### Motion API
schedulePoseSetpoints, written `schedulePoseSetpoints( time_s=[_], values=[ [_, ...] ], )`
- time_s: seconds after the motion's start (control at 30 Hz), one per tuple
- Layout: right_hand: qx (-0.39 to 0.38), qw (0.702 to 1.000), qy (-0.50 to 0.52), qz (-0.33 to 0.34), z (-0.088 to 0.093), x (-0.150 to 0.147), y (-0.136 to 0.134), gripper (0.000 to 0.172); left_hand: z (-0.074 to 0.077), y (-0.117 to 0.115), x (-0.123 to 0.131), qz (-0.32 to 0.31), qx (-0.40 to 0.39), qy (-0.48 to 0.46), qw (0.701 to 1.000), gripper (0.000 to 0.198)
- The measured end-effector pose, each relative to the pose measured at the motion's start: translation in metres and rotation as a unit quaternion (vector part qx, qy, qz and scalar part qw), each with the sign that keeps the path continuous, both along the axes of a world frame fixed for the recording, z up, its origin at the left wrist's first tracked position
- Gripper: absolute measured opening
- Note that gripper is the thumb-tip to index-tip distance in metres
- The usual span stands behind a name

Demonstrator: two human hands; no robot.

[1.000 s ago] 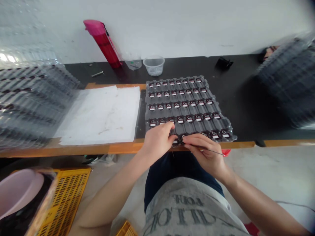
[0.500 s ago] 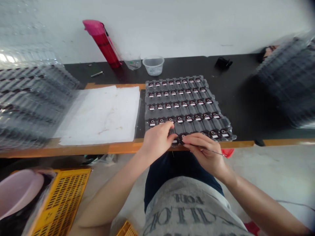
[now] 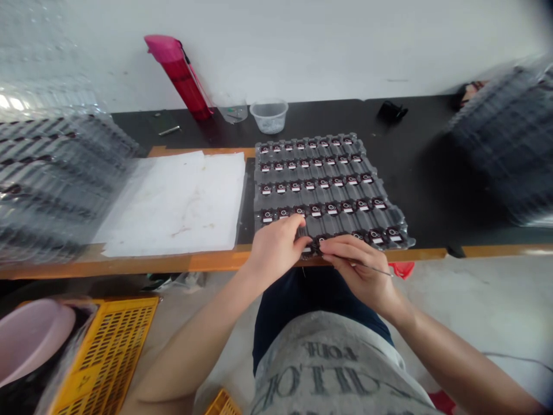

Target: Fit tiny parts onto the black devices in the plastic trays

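Blister tray (image 3: 322, 193) beneath both hands (image 3: 275, 249) (image 3: 358, 271), right holding pick (image 3: 372, 268)

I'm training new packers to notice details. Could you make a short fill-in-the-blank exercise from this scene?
1. The left hand touches the tray at its ____ edge.
2. The right hand holds a thin ____ tool.
3. The sheet of paper is ____.
4. The crate is ____.

Missing words: near; metal; white; yellow.
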State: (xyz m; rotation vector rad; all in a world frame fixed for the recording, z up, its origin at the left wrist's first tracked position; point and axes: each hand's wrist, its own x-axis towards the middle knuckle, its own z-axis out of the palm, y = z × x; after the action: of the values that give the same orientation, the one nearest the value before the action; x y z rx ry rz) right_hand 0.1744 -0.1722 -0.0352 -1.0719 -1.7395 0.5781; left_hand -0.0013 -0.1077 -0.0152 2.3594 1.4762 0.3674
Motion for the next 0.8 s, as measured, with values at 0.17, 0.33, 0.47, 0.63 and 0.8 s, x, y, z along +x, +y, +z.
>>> schedulePoseSetpoints(
  time_s=[0.17,0.33,0.47,0.63,0.8],
  values=[
    [-0.005,1.0,0.003,-0.016,0.0014,-0.0014,0.0005,0.019,-0.0001,0.0008,-0.0003,0.001,-0.001,-0.003,1.0,0.018],
    [0.001,1.0,0.016,-0.022,0.0011,-0.0017,0.0004,0.019,0.0003,0.0006,-0.0009,0.001,-0.002,-0.006,1.0,0.017],
    [-0.002,1.0,0.021,-0.023,0.0012,-0.0023,0.0006,0.019,0.0,0.0009,-0.0009,0.001,-0.003,-0.004,1.0,0.018],
    [-0.004,1.0,0.015,-0.023,0.0003,-0.0028,0.0009,0.017,0.0,0.0006,-0.001,0.003,-0.007,0.001,1.0,0.018],
    [-0.008,1.0,0.013,-0.022,-0.001,-0.0026,0.0001,0.018,0.0005,0.0002,-0.001,0.001,-0.002,0.003,1.0,0.017]
  ],
)
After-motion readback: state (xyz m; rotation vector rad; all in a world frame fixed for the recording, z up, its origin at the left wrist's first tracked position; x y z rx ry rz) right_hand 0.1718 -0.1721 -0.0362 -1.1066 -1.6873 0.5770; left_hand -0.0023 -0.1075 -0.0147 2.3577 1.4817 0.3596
